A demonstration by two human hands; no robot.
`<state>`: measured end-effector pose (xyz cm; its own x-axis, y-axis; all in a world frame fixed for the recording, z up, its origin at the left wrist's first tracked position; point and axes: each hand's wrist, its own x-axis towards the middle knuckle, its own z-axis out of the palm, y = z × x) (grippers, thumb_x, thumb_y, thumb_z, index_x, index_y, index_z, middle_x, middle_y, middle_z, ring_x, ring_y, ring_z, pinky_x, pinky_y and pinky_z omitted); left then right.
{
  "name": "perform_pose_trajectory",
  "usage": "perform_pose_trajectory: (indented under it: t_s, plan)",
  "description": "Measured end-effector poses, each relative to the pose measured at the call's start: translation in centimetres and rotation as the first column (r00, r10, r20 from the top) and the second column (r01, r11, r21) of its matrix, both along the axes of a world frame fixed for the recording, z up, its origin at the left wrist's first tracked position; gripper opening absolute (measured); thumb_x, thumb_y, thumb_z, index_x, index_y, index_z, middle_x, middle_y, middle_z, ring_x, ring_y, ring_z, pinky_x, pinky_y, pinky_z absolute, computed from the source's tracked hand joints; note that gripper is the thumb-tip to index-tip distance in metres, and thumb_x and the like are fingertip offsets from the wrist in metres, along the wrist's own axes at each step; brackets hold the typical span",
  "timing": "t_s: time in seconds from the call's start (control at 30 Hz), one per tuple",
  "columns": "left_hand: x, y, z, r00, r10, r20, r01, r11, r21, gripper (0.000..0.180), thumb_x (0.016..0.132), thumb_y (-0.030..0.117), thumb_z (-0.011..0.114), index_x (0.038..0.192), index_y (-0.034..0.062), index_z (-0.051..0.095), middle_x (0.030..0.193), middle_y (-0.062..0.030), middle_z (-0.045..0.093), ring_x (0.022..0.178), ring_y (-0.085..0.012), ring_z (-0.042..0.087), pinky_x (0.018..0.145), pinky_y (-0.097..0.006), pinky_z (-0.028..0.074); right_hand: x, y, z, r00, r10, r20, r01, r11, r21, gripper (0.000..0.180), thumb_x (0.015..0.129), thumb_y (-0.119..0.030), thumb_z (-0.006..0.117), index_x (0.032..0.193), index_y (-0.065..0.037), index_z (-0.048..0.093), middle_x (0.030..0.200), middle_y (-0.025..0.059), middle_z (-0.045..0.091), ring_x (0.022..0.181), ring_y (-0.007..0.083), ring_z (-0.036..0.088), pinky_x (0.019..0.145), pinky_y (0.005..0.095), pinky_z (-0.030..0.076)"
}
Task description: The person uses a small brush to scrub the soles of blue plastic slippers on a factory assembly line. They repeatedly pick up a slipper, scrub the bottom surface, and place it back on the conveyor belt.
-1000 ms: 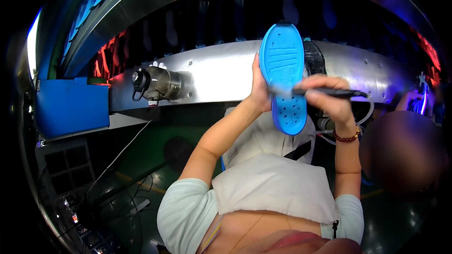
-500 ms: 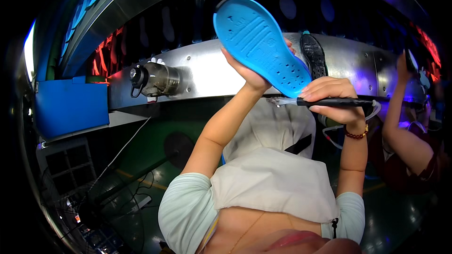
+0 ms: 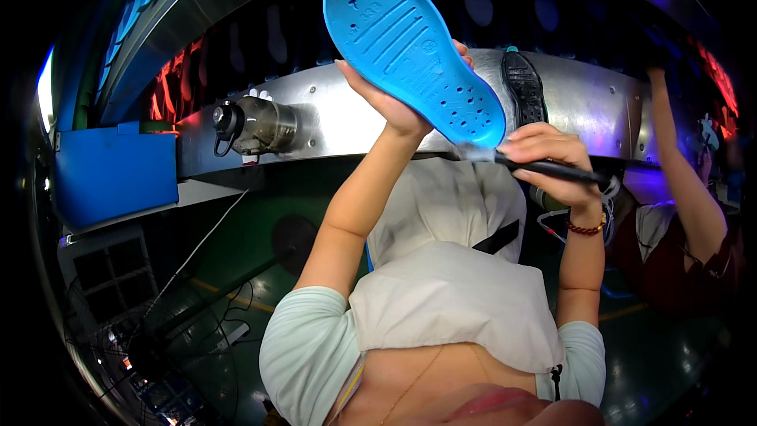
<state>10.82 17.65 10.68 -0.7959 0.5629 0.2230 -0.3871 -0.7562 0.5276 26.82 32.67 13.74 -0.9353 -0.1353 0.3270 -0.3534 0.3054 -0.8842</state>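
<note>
My left hand (image 3: 397,106) grips a bright blue shoe sole (image 3: 410,51) from beneath and along its edges, holding it tilted above the metal ledge. Grooves, raised marks and small holes cover the face turned toward me. In my right hand (image 3: 556,159) is a black-handled brush (image 3: 552,169), with a thin tube at its handle's far end. Its pale, blurred tip lies at the sole's near end; whether they touch I cannot tell. A dark shoe sole (image 3: 524,88) rests on the ledge just behind my right hand.
On the curved metal ledge (image 3: 331,99) stands a dark translucent bottle (image 3: 264,125) at the left. A blue box (image 3: 117,177) sits farther left. Several soles hang in the dark space behind the ledge. Another person's arm (image 3: 678,158) reaches in at the right.
The blue sole and my left hand have moved up and left. My right hand has shifted slightly left with the brush, which now slants more. The other person's arm has reached farther over the ledge.
</note>
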Motion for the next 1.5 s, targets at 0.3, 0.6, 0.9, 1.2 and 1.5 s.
perform_pose_trajectory:
  t_s: [0.3, 0.6, 0.9, 1.2, 1.5]
  plan:
    - [4.1, 0.4, 0.4, 0.980, -0.166, 0.107, 0.158, 0.984, 0.083, 0.064, 0.086, 0.050, 0.035, 0.123, -0.0009, 0.037, 0.110, -0.0181, 0.052, 0.097, -0.0260, 0.055, 0.084, -0.040, 0.045, -0.4, -3.4, -2.6, 0.964, -0.133, 0.231, 0.267, 0.521, -0.811, 0.020, 0.081, -0.002, 0.053, 0.098, 0.006, 0.054, 0.096, 0.0188, 0.060, 0.086, 0.0209, 0.059, 0.080, 0.0306, 0.047]
    - [0.6, -1.7, 0.8, 0.751, -0.640, 0.165, 0.660, 0.719, -0.216, 0.047, 0.082, 0.021, 0.051, 0.121, -0.0049, 0.040, 0.108, -0.0175, 0.054, 0.092, -0.0210, 0.058, 0.082, -0.032, 0.047, 0.0, -1.4, 2.8, 0.927, -0.123, 0.354, 0.162, 0.983, -0.081, 0.020, 0.072, 0.001, 0.063, 0.092, 0.000, 0.063, 0.090, 0.0094, 0.064, 0.067, 0.0109, 0.060, 0.057, 0.0202, 0.047]
    - [0.4, -2.4, 3.4, 0.556, -0.745, 0.368, 0.761, 0.280, -0.585, 0.051, 0.081, 0.030, 0.052, 0.118, -0.0047, 0.045, 0.105, -0.0177, 0.055, 0.089, -0.0187, 0.057, 0.076, -0.030, 0.048, -0.4, 0.4, 4.0, 0.970, 0.214, 0.116, -0.227, 0.968, 0.111, 0.018, 0.070, 0.000, 0.064, 0.088, 0.001, 0.062, 0.092, 0.0137, 0.064, 0.088, 0.0256, 0.062, 0.076, 0.0300, 0.049]
    - [-0.1, -4.7, 2.2, 0.616, -0.727, 0.303, 0.729, 0.380, -0.570, 0.055, 0.081, 0.037, 0.047, 0.117, -0.0048, 0.047, 0.109, -0.0201, 0.054, 0.092, -0.0232, 0.057, 0.078, -0.033, 0.048, 0.6, 0.7, 3.4, 0.982, 0.146, 0.122, -0.165, 0.972, 0.165, 0.019, 0.070, 0.001, 0.065, 0.089, 0.000, 0.062, 0.092, 0.0136, 0.064, 0.087, 0.0241, 0.062, 0.077, 0.0298, 0.049]
    - [-1.7, -6.9, 2.1, 0.748, -0.607, 0.268, 0.637, 0.546, -0.544, 0.051, 0.078, 0.039, 0.050, 0.108, -0.0015, 0.054, 0.104, -0.0192, 0.057, 0.090, -0.0250, 0.058, 0.079, -0.036, 0.048, 2.1, 0.8, 2.7, 0.994, 0.049, 0.100, -0.057, 0.995, 0.078, 0.022, 0.067, 0.002, 0.066, 0.088, 0.000, 0.063, 0.093, 0.0141, 0.064, 0.087, 0.0242, 0.062, 0.076, 0.0294, 0.050]
